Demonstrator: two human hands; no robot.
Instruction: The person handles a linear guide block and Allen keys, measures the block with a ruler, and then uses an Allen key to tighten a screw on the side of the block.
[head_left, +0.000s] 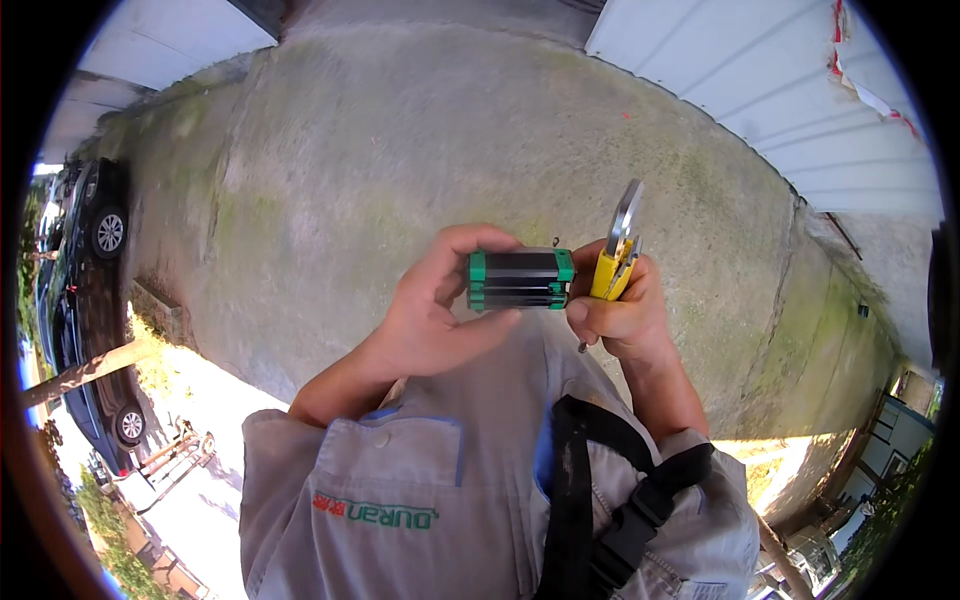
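Note:
My left hand [430, 310] wraps its thumb and fingers around the left end of a small box-shaped case [515, 280], with black sides and green ends. In my right hand [630, 310] is a yellow-handled tool [610, 275] with a shiny curved metal head pointing away from me. Its exact kind I cannot make out. The right thumb and forefinger come close to the case's right end; whether they touch it is unclear. A tiny dark tip [583, 348] sticks out below the right thumb, and another small dark bit [556, 242] shows just past the case's far edge.
Beneath my hands lies a stained concrete floor [400, 130]. White ribbed panels [760, 80] border it at the far right. A dark car [100, 300] stands to the left, beside a leaning trunk-like pole [85, 373]. A black buckled strap [630, 520] crosses my grey work shirt.

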